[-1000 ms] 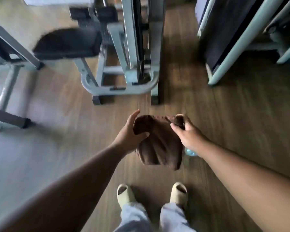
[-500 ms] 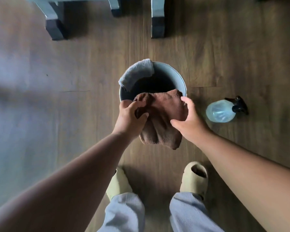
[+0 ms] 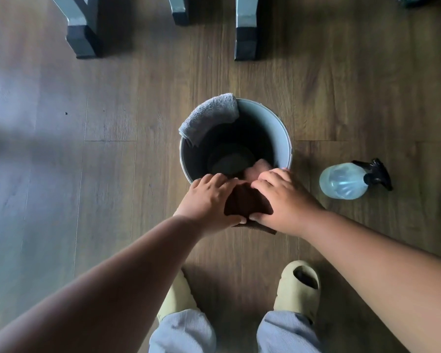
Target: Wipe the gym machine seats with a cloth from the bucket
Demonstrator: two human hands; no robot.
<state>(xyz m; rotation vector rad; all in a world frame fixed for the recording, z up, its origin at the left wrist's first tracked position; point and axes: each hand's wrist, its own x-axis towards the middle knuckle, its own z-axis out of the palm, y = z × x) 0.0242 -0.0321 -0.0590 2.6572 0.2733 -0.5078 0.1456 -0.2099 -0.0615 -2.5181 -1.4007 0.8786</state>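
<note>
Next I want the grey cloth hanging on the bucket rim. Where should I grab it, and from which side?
Pinch the grey cloth at its folded crest where it humps over the far-left rim of the bucket, coming from above and lifting straight up. It drapes over both sides of the rim, so that ridge is the most exposed part, probably the easiest to pinch.

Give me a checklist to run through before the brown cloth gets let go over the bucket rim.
1. Both hands on the brown cloth: ok, left hand and right hand press it.
2. Cloth draped across the bucket near rim: ok, one end hangs inside.
3. Grey cloth stays put on far rim: ok.
4. Spray bottle clear of the bucket: ok, lying apart on the floor.
5. Water in bucket: cannot tell.
</note>
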